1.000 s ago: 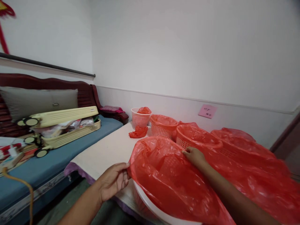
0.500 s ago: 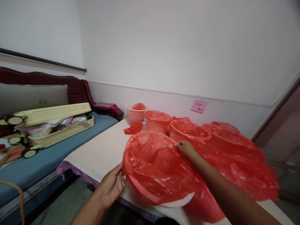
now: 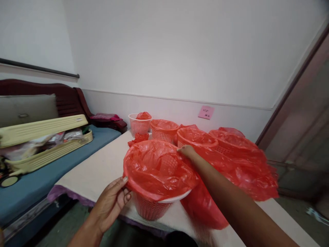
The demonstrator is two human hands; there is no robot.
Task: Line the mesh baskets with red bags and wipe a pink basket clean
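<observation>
A white lattice basket point(image 3: 152, 207) stands nearest me, lined with a red plastic bag point(image 3: 154, 168) folded out over most of its rim. Bare white rim shows along the front right, and loose bag hangs down on that side. My left hand point(image 3: 113, 197) grips the left rim through the film, thumb on top and fingers curled below. At the far right of the rim, my right hand point(image 3: 187, 151) is closed on the bag's edge; its fingertips are partly hidden.
Behind are more bag-lined baskets point(image 3: 164, 132) and a white basket point(image 3: 135, 125) with a crumpled red bag point(image 3: 138, 138) before it. A pink note point(image 3: 205, 112) is on the wall. Left, an open yellow suitcase point(image 3: 48, 147) lies on a blue bed point(image 3: 102, 137).
The view has turned slightly right. The front basket now stands more upright, with its lattice side showing. Both hands stay at its rim, and more white rim shows at the front right.
</observation>
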